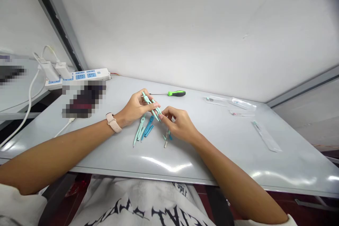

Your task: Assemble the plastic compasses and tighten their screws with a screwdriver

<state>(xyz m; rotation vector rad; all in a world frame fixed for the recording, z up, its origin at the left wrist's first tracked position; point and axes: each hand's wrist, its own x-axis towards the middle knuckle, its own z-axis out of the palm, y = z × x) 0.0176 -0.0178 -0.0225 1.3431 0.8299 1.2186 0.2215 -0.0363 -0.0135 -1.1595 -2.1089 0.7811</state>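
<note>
A mint-green drawing compass (146,98) is held in my left hand (136,108), thumb and fingers closed around its upper part, its legs slanting down to the right. My right hand (181,125) pinches the lower end of the same compass with thumb and forefinger. Below my left hand, a second mint-green compass (139,131) and a blue compass (147,130) lie side by side on the grey table (113,152). Some small pale and green pieces (166,141) lie under my right hand, partly hidden by it.
A screwdriver (177,93) with a green and black handle lies behind my hands. Several clear plastic sleeves (267,138) are on the right. At the left stand a white power strip (102,74) with plugged-in chargers and a dark, pixelated object (86,99) with a white cable.
</note>
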